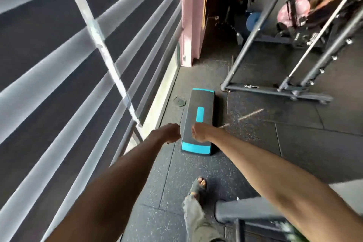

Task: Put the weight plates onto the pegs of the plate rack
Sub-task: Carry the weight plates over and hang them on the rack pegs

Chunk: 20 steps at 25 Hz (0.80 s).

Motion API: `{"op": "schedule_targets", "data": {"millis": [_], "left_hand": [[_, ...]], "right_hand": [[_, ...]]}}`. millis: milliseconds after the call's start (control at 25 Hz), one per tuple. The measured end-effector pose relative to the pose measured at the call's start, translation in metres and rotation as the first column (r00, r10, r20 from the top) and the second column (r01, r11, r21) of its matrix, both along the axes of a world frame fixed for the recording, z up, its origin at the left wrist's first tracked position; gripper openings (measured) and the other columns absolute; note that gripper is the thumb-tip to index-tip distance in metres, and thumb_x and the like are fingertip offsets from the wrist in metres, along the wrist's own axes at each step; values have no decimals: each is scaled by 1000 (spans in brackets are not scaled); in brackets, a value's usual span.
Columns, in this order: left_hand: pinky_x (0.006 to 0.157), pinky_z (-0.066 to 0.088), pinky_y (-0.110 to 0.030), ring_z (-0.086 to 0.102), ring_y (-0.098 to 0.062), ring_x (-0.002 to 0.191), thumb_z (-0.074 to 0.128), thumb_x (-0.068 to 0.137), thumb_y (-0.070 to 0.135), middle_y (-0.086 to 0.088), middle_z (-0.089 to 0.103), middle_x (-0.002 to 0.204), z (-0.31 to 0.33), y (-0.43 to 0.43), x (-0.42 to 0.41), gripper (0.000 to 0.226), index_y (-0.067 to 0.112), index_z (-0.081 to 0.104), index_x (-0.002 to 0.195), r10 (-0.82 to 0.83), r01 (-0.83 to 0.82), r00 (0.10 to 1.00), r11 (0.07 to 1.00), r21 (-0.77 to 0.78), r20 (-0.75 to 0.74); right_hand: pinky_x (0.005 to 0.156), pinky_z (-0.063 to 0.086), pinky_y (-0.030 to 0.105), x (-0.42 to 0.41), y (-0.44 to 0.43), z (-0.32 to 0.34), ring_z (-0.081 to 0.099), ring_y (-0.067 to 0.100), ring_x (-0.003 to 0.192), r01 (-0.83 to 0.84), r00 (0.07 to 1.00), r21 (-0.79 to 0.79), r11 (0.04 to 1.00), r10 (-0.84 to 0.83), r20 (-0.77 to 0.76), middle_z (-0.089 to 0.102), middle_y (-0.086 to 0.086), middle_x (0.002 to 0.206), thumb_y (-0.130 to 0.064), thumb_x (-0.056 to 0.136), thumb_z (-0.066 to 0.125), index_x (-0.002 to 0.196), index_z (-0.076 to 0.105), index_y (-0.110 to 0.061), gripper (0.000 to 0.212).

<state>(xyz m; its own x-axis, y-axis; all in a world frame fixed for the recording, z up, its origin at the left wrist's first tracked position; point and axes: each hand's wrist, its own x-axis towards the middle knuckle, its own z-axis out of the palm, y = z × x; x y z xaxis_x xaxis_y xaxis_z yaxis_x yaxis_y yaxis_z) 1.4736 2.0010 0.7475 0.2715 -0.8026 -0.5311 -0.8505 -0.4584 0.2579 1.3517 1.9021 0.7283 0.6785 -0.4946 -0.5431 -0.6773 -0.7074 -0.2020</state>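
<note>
Out front by the step board, L grip & R grip hang loosely curled, both empty. No plate within reach, so nothing to carry, I reckon.

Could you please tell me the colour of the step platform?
The step platform is black with turquoise accents; head view.
</note>
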Motion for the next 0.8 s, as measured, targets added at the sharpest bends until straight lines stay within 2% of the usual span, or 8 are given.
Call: {"op": "schedule_targets", "data": {"millis": [80, 160, 240, 360, 480, 600, 720, 800], "left_hand": [[73, 48, -26, 59, -15, 88, 50, 101, 23, -9, 65, 113, -18, -47, 27, 28, 8, 60, 122, -40, 40, 999, 999, 34, 10], [79, 49, -27, 60, -18, 97, 50, 101, 23, -9, 63, 117, -29, -95, 56, 29, 9, 58, 124, -62, 63, 998, 992, 114, -8], [83, 48, -29, 61, -21, 105, 50, 101, 23, -9, 62, 119, -34, -143, 84, 29, 9, 57, 125, -91, 91, 996, 983, 161, -9], [86, 50, -33, 62, -22, 103, 50, 101, 25, -9, 64, 118, -40, -221, 134, 27, 11, 59, 122, -59, 63, 998, 990, 123, -38], [89, 51, -35, 62, -24, 104, 49, 101, 25, -10, 64, 117, -53, -295, 185, 28, 11, 58, 123, -103, 106, 994, 988, 115, -39], [78, 46, -33, 63, -27, 104, 48, 100, 24, -13, 63, 117, -86, -384, 248, 27, 9, 58, 120, -225, 227, 974, 953, 202, -34], [79, 50, -35, 65, -27, 100, 48, 99, 19, -15, 64, 110, -111, -479, 314, 26, 4, 60, 117, -335, 335, 941, 898, 285, -49], [83, 51, -35, 64, -26, 102, 47, 100, 19, -14, 64, 114, -107, -550, 359, 28, 3, 58, 121, -387, 386, 920, 878, 282, -58]], "right_hand": [[83, 51, 41, 25, -42, -26, 63, 27, 96, 13, 999, 36, 999, -11, -43, 62, 9, 95, -21, 100, 51, 112, 58, -5, 21], [81, 53, 40, 55, -87, -40, 64, 25, 93, -7, 996, 63, 998, 13, -87, 59, 6, 89, -24, 98, 54, 108, 57, -10, 18], [83, 55, 40, 82, -129, -39, 64, 23, 89, -45, 992, 61, 997, 52, -116, 61, 5, 92, -26, 98, 56, 112, 59, -9, 23], [78, 49, 36, 129, -201, -39, 58, 22, 86, -43, 991, 98, 994, 55, -125, 58, 7, 93, -19, 98, 56, 115, 59, -6, 22], [80, 45, 37, 171, -272, -49, 55, 23, 90, 29, 992, 118, 993, -14, -124, 60, 9, 106, -14, 98, 51, 121, 58, -5, 25], [86, 52, 36, 227, -355, -76, 63, 25, 99, 59, 982, 113, 992, -37, -183, 64, 11, 118, -6, 96, 51, 122, 58, -4, 26], [77, 53, 37, 288, -450, -92, 66, 29, 96, 168, 976, 116, 979, -148, -161, 67, 16, 113, -7, 93, 50, 109, 61, -3, 19], [79, 51, 35, 327, -515, -88, 66, 33, 103, 278, 955, 119, 953, -260, -144, 67, 19, 115, -9, 92, 51, 111, 61, -1, 23]]}}
